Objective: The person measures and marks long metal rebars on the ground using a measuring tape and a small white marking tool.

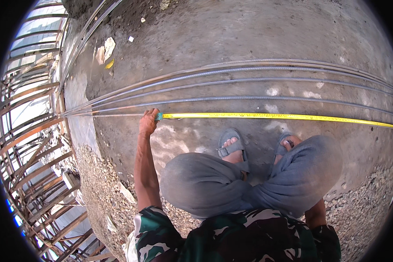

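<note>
My left hand (149, 121) is closed around the teal case of a tape measure (160, 116), low over the concrete. From the case the yellow tape blade (266, 116) stretches far to the right, passing in front of my sandals. Several long ribbed steel rebars (214, 100) lie just beyond the blade, roughly along it and drawing together toward the left. One thin bar (118, 115) continues to the left of my left hand. My right forearm (315, 215) goes in under my right knee, which hides the right hand.
I squat on a grey concrete floor (231, 39), my sandalled left foot (232, 150) close to the blade. Gravel (105, 183) lies behind me on both sides. Wooden and metal framework (35, 153) stands beyond the floor's left edge. Debris and a yellow leaf (109, 64) lie at far left.
</note>
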A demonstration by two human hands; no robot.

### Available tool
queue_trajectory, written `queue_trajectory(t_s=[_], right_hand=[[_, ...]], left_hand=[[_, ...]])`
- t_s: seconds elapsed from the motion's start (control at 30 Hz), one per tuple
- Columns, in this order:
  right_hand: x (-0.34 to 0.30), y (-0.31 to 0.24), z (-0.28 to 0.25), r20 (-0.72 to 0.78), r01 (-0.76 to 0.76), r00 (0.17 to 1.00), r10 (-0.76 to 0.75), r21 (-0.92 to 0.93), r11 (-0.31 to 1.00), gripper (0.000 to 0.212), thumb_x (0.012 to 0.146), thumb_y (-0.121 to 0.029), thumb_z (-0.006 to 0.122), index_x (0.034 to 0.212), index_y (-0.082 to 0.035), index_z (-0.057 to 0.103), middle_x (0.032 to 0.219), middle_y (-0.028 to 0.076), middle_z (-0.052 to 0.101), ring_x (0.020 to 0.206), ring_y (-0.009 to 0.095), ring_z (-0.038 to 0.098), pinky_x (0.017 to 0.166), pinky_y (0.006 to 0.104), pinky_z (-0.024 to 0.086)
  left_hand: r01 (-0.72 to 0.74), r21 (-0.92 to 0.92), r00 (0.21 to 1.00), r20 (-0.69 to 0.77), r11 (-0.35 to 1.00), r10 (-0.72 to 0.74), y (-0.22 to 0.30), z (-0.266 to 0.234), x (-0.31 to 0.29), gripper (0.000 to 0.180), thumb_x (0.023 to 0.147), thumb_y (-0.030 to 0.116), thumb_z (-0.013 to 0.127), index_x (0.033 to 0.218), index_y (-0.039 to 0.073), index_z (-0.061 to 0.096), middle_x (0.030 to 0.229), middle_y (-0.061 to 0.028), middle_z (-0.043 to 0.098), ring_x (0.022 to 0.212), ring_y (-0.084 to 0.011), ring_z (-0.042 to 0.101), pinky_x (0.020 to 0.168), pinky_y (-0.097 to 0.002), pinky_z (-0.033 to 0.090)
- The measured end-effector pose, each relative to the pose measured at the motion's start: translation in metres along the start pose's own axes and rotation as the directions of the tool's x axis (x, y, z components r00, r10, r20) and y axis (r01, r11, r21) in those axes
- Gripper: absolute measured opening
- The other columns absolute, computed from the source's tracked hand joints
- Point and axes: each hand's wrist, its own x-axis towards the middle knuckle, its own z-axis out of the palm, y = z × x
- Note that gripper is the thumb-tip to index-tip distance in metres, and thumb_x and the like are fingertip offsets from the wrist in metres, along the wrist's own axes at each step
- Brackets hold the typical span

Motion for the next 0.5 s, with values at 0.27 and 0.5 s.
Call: queue_trajectory(t_s=[0.27, 0.5], right_hand=[[-0.044, -0.050, -0.055, -0.002, -0.092, 0.996, 0.093, -0.135, 0.987, 0.018, 0.093, -0.021, 0.061, 0.097, -0.003, 0.062, 0.077, 0.004, 0.055, 0.068, 0.015, 0.048, 0.061, 0.0337, 0.041], [-0.153, -0.195, -0.154, -0.010, -0.161, 0.983, 0.183, -0.520, 0.839, 0.018, 0.094, -0.019, 0.059, 0.098, -0.001, 0.060, 0.070, 0.002, 0.052, 0.061, 0.010, 0.044, 0.057, 0.0284, 0.039]], left_hand=[[-0.018, 0.094, 0.995, 0.101, 0.995, 0.008, -0.013, -0.040, -0.031, 0.037, 0.078, 0.010, 0.073, 0.107, 0.016, 0.051, 0.109, -0.0033, 0.060, 0.109, -0.0295, 0.058, 0.084, -0.0486, 0.050], [-0.116, 0.057, 0.979, 0.176, 0.992, 0.105, -0.048, -0.102, -0.054, 0.035, 0.085, 0.010, 0.062, 0.117, 0.019, 0.052, 0.116, -0.0025, 0.058, 0.108, -0.0278, 0.058, 0.082, -0.0485, 0.051]])
